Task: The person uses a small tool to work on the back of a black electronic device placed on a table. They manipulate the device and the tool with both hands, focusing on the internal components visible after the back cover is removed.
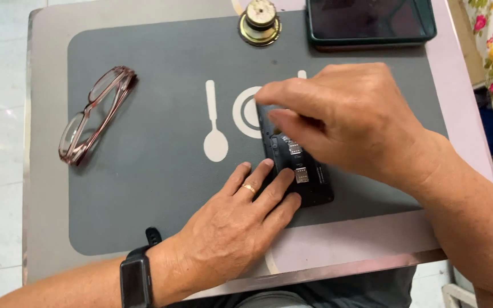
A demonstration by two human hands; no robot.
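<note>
A small black phone point(309, 179) lies back-up on the grey placemat point(155, 188), its cover off and metal card slots showing. My left hand point(241, 222), with a gold ring and a black wrist band, presses flat on the phone's lower left edge. Over the upper half of the phone my right hand point(343, 120) curls its fingertips down into the open back, hiding that part. Whether the fingertips pinch anything is hidden.
Reddish-framed glasses point(95, 114) lie folded open at the mat's left. A round brass object point(259, 21) stands at the far edge, beside a dark tablet point(370, 21) in a green case. The small table point(49, 171) ends close on all sides.
</note>
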